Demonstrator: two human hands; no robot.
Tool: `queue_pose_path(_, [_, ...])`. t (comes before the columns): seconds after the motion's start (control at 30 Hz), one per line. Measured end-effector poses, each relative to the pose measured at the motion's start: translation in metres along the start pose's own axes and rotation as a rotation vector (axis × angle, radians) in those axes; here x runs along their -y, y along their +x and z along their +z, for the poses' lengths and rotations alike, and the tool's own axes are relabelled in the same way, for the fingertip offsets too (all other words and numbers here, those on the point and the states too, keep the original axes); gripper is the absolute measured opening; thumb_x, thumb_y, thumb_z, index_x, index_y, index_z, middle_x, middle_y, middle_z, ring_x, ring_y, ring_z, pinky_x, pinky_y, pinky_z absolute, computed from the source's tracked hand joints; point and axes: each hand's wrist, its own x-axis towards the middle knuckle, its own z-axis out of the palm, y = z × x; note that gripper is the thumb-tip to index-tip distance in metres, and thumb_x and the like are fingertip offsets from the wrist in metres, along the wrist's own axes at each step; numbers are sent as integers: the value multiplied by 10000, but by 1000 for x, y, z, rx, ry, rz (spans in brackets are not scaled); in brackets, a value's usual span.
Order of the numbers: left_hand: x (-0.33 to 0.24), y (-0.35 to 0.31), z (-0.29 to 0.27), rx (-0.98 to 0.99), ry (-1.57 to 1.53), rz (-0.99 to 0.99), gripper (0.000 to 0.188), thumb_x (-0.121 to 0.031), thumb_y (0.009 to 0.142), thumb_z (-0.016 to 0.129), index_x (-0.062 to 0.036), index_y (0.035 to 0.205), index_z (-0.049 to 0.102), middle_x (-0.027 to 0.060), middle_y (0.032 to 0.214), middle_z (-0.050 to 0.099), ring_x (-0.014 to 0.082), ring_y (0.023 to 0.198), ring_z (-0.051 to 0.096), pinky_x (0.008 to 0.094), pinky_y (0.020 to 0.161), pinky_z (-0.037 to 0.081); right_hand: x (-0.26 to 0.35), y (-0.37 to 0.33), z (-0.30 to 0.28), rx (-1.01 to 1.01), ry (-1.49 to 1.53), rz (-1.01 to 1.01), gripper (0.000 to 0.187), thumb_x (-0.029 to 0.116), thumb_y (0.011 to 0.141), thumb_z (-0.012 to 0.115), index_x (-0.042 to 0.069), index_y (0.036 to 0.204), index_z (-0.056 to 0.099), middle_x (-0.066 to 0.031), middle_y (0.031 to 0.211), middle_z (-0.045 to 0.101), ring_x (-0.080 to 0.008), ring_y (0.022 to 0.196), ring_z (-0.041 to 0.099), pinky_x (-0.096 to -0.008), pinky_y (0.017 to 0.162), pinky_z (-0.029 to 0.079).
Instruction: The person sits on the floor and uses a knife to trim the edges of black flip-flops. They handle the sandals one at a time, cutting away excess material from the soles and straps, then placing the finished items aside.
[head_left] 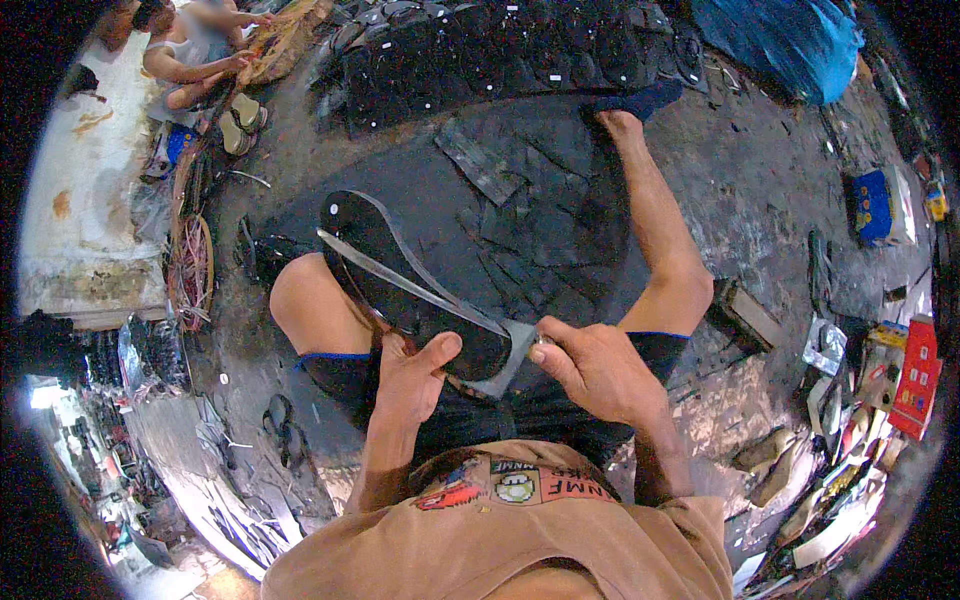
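Note:
Above my lap is a black shoe sole [385, 265], tilted, with its long end pointing away to the left. A pale grey band runs along its edge. My left hand [415, 375] is closed around the near left side, thumb on top. At the near end a grey flat strip [513, 358] sticks out toward my right hand [595, 370]. That hand is pinched shut at the strip's end, with a small shiny bit between thumb and finger. Whether this is a blade cannot be made out.
Rows of black soles [480, 60] lie at the far side. Dark offcuts [480, 165] litter the floor between my legs. A blue plastic bag [785, 40] is far right, a wooden block [750, 315] by my right knee. Another person [195, 55] sits at the far left.

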Motion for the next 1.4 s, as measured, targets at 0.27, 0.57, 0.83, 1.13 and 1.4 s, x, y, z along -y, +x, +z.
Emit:
queue_pose_path(0.27, [-33,-28,-7,186,576,-94,812,-147,734,906,-4,1437,525,127,1358,645,284,1299,569,450,1156,408,-28,55,80,-454,455,48,324,374,1061,492,71,1085,605,-99,752,597,-273,616,556,-393,550,426])
queue_pose_path(0.57, [-180,98,-121,-264,-242,443,460,-277,936,757,-43,1306,615,113,1225,669,280,1199,639,497,966,554,-169,-10,-17,-1249,619,203,389,460,1081,513,106,1236,552,8,709,485,-82,496,415,-248,448,365])
queue_pose_path(0.83, [-182,388,-121,99,645,187,780,-409,898,779,13,1479,474,225,1401,581,369,1256,609,481,999,547,-300,-155,-69,-1577,184,754,356,328,1031,634,89,1288,572,0,747,504,-96,555,453,-272,494,403])
queue_pose_path(1.13, [-201,689,-278,-477,1522,420,679,-314,867,725,75,1392,541,273,1430,591,377,1340,570,434,1103,450,-304,217,-315,-952,147,316,304,256,986,698,101,1247,707,43,806,564,-79,660,506,-261,596,451])
queue_pose_path(1.4, [-168,668,-202,-292,1191,438,575,-385,916,774,53,1267,649,177,1219,722,246,1044,667,341,901,500,-395,423,-297,-1113,-100,359,356,345,888,785,17,818,666,-37,757,637,-161,703,546,-395,689,481])
